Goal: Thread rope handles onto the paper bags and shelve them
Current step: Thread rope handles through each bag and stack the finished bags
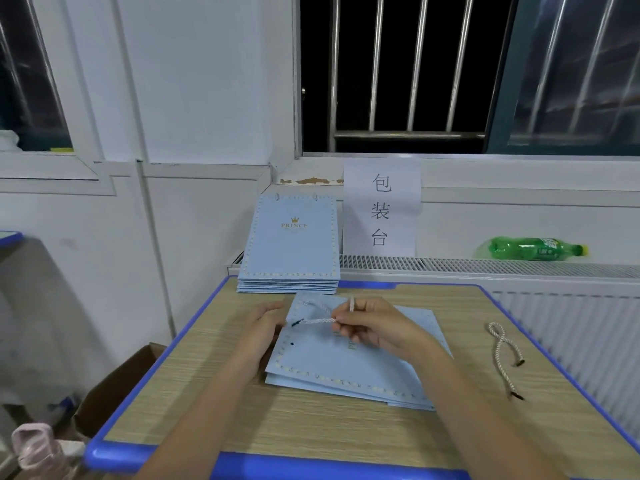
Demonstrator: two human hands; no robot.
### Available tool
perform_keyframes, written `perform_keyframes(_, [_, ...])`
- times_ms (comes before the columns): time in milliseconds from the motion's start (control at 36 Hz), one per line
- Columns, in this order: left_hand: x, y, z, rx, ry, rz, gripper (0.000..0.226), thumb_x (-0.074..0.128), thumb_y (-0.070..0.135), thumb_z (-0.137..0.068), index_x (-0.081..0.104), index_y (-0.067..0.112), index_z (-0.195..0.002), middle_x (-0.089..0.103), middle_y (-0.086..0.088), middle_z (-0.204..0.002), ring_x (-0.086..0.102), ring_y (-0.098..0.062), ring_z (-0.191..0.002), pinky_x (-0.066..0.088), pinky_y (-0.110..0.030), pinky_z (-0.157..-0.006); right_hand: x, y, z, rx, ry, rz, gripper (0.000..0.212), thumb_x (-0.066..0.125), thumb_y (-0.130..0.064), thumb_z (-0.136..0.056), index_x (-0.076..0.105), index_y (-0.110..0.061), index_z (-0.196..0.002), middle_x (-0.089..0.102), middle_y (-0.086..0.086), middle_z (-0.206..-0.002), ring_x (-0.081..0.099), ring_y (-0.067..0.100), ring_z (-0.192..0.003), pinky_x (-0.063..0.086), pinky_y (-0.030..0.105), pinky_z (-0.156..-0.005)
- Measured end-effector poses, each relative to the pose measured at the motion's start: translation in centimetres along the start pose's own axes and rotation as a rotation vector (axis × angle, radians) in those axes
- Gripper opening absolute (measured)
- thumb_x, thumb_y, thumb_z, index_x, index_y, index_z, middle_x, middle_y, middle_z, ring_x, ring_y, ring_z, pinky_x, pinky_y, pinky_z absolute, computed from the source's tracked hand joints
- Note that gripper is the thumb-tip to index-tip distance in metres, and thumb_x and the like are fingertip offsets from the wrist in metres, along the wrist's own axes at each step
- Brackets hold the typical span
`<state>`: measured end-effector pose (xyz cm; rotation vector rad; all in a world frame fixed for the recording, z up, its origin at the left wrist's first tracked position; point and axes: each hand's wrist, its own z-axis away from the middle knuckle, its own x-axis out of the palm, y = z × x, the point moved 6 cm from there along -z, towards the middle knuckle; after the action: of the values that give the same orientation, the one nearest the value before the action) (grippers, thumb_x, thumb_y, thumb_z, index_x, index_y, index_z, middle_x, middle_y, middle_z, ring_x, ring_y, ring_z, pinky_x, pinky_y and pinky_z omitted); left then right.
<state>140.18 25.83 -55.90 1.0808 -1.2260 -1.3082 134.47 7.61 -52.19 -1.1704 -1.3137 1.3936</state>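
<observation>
1. Under the barred window [398, 67] stands the worktop [311, 420], a wood-grain desk with a blue rim, its far edge against a white ribbed radiator [519, 268].
2. At the far left corner of the worktop a stack of flat blue paper bags [291, 247] leans back over the radiator; the top one bears a gold crown and the word PRINCE.
3. Just right of that stack a paper sign [382, 207] with three printed characters hangs on the wall below the sill.
4. In the middle of the worktop lies a small pile of flat blue bags [339, 368], slightly fanned, with a punched hole showing near the left edge of the top one.
5. Beyond the far right corner a green plastic bottle [535, 249] lies on its side on the radiator top.
6. Left of the worktop, on the floor, an open cardboard box [114, 386] shows.
7. The left hand [261, 329] rests at the left edge of the pile, fingers curled round the edge of the top bag.
8. The right hand [372, 325] hovers over the pile, thumb and fingers pinching a white twisted rope handle [320, 315] whose dark tip points toward the left hand.
9. Near the right edge of the worktop a second rope handle [507, 355] lies loose, looped, well apart from the bags.
</observation>
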Motion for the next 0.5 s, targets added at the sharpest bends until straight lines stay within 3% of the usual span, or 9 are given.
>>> perform_keyframes(56, [-0.2, 0.1, 0.2, 0.029, -0.005, -0.081, 0.035, 0.050, 0.001, -0.085, 0.053, 0.018, -0.115, 0.062, -0.011, -0.112, 0.061, -0.023, -0.095, 0.048, -0.033, -0.069, -0.3, 0.8, -0.1, 0.023, 0.066, 0.064, 0.011, 0.059, -0.004, -0.090, 0.065, -0.008, -0.082, 0.068, 0.003, -0.070, 0.054, 0.004, -0.049, 0.039, 0.015, -0.046])
perform_keyframes(139, [-0.1, 0.5, 0.2, 0.094, -0.020, -0.199, 0.038, 0.046, -0.007, -0.085, 0.049, 0.014, -0.118, 0.062, -0.006, -0.102, 0.060, -0.014, -0.085, 0.048, -0.028, -0.068, -1.7, 1.4, -0.1, 0.029, 0.187, 0.143, 0.014, 0.060, -0.004, -0.089, 0.063, -0.009, -0.077, 0.064, 0.006, -0.069, 0.048, 0.004, -0.044, 0.032, 0.015, -0.041])
perform_keyframes(222, [0.4, 0.6, 0.3, 0.189, -0.038, -0.366, 0.040, 0.045, -0.007, -0.089, 0.047, 0.010, -0.125, 0.058, -0.003, -0.098, 0.056, -0.005, -0.078, 0.043, -0.019, -0.059, -2.9, 1.8, 0.0, 0.030, 0.294, 0.416, 0.011, 0.067, -0.009, -0.084, 0.063, -0.014, -0.075, 0.060, 0.001, -0.065, 0.048, 0.006, -0.050, 0.035, 0.015, -0.044])
perform_keyframes(306, [0.4, 0.1, 0.3, 0.240, -0.048, -0.501, 0.041, 0.049, -0.003, -0.090, 0.044, 0.010, -0.129, 0.056, 0.002, -0.092, 0.055, -0.005, -0.076, 0.045, -0.020, -0.059, -3.1, 2.4, -0.1, 0.030, 0.330, 0.552, 0.015, 0.071, -0.012, -0.081, 0.058, -0.015, -0.087, 0.053, -0.002, -0.070, 0.049, 0.008, -0.059, 0.041, 0.015, -0.053])
perform_keyframes(361, [-0.1, -0.1, 0.3, 0.263, -0.029, -0.575, 0.041, 0.057, 0.004, -0.089, 0.045, 0.012, -0.127, 0.056, 0.003, -0.091, 0.057, -0.012, -0.079, 0.049, -0.026, -0.069, -2.9, 2.5, -0.3, 0.033, 0.343, 0.628, 0.030, 0.072, -0.014, -0.081, 0.055, -0.014, -0.106, 0.054, 0.001, -0.081, 0.050, 0.010, -0.068, 0.041, 0.017, -0.060])
perform_keyframes(417, [-0.6, 0.1, 0.3, 0.314, 0.009, -0.671, 0.032, 0.063, 0.015, -0.087, 0.050, 0.015, -0.117, 0.056, 0.004, -0.086, 0.058, -0.016, -0.085, 0.049, -0.031, -0.075, -2.7, 2.5, -0.4, 0.034, 0.361, 0.705, 0.060, 0.071, -0.018, -0.083, 0.040, -0.012, -0.134, 0.052, 0.008, -0.108, 0.054, 0.016, -0.092, 0.040, 0.019, -0.073])
perform_keyframes(500, [-1.6, 1.0, 0.9, 0.409, 0.094, -0.841, 0.012, 0.061, 0.031, -0.089, 0.056, 0.021, -0.083, 0.056, 0.011, -0.074, 0.055, -0.013, -0.078, 0.038, -0.023, -0.061, -2.1, 2.0, -0.3, 0.015, 0.425, 0.870, 0.089, 0.069, -0.029, -0.085, 0.010, -0.014, -0.149, 0.026, 0.010, -0.139, 0.038, 0.025, -0.126, 0.038, 0.027, -0.091])
